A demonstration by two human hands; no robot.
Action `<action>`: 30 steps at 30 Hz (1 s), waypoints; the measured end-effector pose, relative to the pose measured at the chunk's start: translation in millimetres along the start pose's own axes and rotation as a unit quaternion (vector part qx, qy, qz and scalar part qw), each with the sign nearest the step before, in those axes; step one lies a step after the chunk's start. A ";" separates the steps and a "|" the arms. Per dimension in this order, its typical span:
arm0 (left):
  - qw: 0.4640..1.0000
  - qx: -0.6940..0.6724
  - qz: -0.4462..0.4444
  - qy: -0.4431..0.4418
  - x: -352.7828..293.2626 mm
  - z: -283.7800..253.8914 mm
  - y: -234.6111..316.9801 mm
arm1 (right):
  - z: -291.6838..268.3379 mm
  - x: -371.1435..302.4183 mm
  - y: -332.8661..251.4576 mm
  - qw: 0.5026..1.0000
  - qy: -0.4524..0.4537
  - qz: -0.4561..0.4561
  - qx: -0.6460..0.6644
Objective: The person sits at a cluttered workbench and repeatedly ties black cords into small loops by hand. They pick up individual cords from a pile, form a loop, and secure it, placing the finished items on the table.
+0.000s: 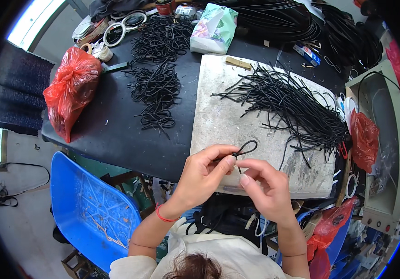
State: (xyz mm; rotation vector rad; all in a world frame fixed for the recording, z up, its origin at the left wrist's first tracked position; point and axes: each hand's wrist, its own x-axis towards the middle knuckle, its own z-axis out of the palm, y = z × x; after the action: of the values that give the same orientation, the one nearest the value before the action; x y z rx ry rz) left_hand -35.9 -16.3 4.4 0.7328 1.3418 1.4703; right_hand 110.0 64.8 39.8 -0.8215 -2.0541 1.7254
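My left hand (204,174) and my right hand (265,186) meet over the near edge of a pale work board (218,116). Together they pinch a short black cord (245,149) bent into a small loop that sticks up above my fingers. A red band sits on my left wrist. To the right on the board lies a big heap of loose black cords (293,102). On the black table (111,130) to the left lie piles of looped black cords (155,90).
A red plastic bag (69,88) sits at the table's left edge, tape rolls (116,32) and a floral pouch (214,28) at the back. A blue plastic chair (88,209) stands lower left. Another red bag (365,137) and a grey machine (386,139) are on the right.
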 end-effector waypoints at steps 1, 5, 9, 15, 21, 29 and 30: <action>1.000 -0.011 0.005 0.003 -0.9 1.3 -0.5 | -0.5 1.0 4.6 0.993 -0.026 0.033 0.113; 0.997 -0.073 -0.007 0.018 -2.8 3.2 1.9 | 3.9 0.6 10.7 0.979 0.004 0.052 0.199; 0.994 -0.100 -0.005 0.042 -5.1 8.2 3.7 | 12.0 3.9 22.3 0.989 0.117 -0.012 0.094; 0.955 0.192 0.177 0.142 -7.1 18.8 -8.7 | 23.5 9.3 21.1 0.982 0.182 -0.019 0.045; 0.984 0.072 0.119 0.112 -6.8 22.4 2.3 | 16.2 16.4 29.8 0.978 0.182 0.002 0.099; 0.978 0.200 0.044 -0.023 -9.6 12.9 16.5 | 4.1 17.4 37.5 0.990 0.099 -0.024 0.100; 0.979 0.193 0.042 -0.042 -7.3 10.1 16.4 | 5.6 17.3 36.9 0.985 0.102 -0.009 0.137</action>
State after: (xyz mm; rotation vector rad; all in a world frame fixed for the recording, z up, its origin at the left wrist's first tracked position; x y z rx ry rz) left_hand -28.6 -17.8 23.6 1.1004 1.5662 1.2388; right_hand 101.1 74.7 0.9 -0.8476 -1.6432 1.7797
